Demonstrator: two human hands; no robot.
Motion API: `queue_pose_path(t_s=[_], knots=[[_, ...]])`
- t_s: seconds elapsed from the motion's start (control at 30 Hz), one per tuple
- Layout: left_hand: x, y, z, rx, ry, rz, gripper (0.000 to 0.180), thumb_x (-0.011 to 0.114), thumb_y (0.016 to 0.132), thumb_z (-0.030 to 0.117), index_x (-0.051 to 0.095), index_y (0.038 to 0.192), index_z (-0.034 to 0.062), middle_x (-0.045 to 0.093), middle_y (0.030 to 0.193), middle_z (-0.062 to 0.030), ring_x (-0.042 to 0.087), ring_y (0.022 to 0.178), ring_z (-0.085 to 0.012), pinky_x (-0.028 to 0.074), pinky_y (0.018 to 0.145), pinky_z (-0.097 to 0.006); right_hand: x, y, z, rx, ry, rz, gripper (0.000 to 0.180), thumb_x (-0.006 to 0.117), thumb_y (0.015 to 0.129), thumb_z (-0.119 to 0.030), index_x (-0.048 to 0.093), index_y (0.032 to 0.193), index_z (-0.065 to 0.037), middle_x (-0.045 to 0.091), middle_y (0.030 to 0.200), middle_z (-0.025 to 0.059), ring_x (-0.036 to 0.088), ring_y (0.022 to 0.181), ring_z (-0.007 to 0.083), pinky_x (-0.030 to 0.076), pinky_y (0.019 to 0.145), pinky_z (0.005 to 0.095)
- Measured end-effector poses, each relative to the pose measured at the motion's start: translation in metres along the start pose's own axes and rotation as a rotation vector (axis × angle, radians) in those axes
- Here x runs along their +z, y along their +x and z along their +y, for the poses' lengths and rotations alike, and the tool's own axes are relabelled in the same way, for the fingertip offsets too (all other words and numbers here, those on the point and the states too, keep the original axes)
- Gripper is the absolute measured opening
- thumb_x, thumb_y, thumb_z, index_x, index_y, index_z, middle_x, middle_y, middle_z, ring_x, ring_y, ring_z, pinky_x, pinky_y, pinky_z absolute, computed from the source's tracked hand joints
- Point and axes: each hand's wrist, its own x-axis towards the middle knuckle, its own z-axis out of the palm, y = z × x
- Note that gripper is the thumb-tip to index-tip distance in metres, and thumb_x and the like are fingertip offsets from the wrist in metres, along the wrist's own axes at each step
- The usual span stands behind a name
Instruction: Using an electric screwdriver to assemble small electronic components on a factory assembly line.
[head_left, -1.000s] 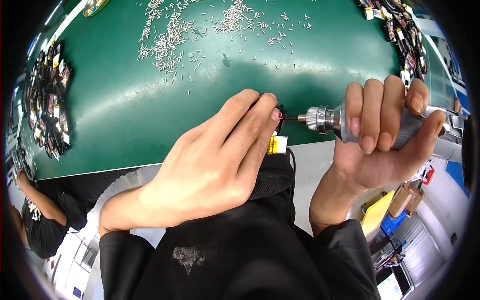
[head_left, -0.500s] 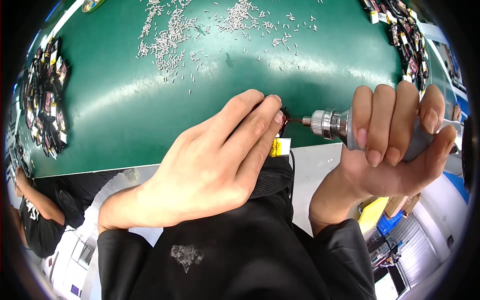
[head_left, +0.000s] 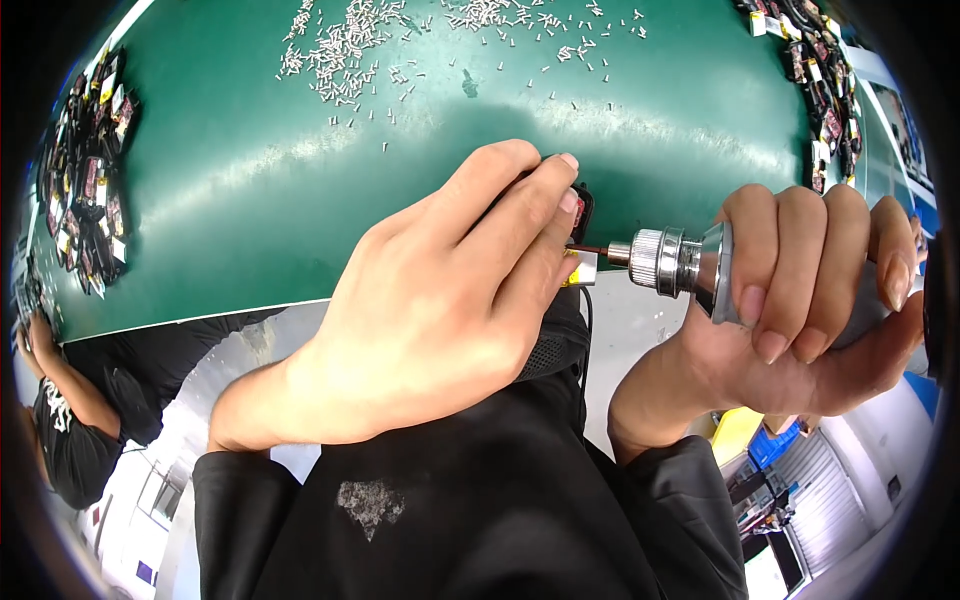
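Driver (head_left: 665, 262): silver collar and grey body, lying almost level and pointing left, its thin bit (head_left: 603, 249) reaching in at the left fingertips.
Right hand (head_left: 815, 290): clenched round the driver's body, the fingers curled over it, the thumb along the lower right.
Left hand (head_left: 450, 270): back upward, fingers bent and close together, grasping the part; its thumb is out of sight.
Part (head_left: 583, 208): small, black with red, at the left fingertips and left of the driver's collar; only its right side shows, above the table's near edge.
Tag (head_left: 583, 270): white and yellow, just below the part and beside the left fingers; cannot tell how it is fixed.
Bit tip: partly covered by the left fingers, so cannot tell whether it touches the part.
Table (head_left: 250, 230): green, with a pale near edge.
Screws (head_left: 345, 50): many, small and silvery, scattered loose beyond the left hand.
Left pile (head_left: 95, 190): dark tagged pieces heaped along the table's left side.
Right pile (head_left: 822, 95): similar pieces along the right side, beyond the right hand.
Co-worker (head_left: 85, 440): at far left, in black, arms toward the table.
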Motion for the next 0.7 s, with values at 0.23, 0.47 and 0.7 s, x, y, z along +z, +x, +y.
queue_pose_path(t_s=[0.23,0.47,0.7], knots=[[0.0024,-0.002,-0.0036,0.015,-0.012,0.03,0.042,0.068,0.06,-0.007,0.059,0.1,-0.0109,0.059,0.108,-0.0195,0.058,0.092,-0.0346,0.051,0.073,-0.039,-0.0018,-0.0015,0.0009,-0.011,0.031,0.021,0.019,0.051,0.087,-0.027,0.052,0.087,-0.008,0.042,0.049,-0.0027,0.04,0.04,0.0077,0.035,0.048,0.023],[0.0008,-0.0019,-0.0036,0.006,-0.024,0.019,0.045,0.068,0.059,-0.008,0.059,0.103,-0.0093,0.059,0.109,-0.0192,0.058,0.092,-0.0346,0.051,0.074,-0.039,-0.0015,-0.0005,0.0033,-0.006,0.067,0.034,0.02,0.051,0.087,-0.027,0.052,0.087,-0.007,0.043,0.05,-0.0024,0.041,0.041,0.0076,0.035,0.049,0.0228],[0.0039,-0.0034,-0.0042,0.008,-0.043,0.028,0.05,0.072,0.057,-0.001,0.058,0.105,-0.0089,0.059,0.109,-0.0189,0.057,0.093,-0.0349,0.051,0.074,-0.039,-0.0033,0.0004,0.0043,0.002,0.108,0.026,0.019,0.05,0.088,-0.026,0.053,0.088,-0.007,0.043,0.05,-0.0024,0.04,0.041,0.0076,0.035,0.049,0.0224]])
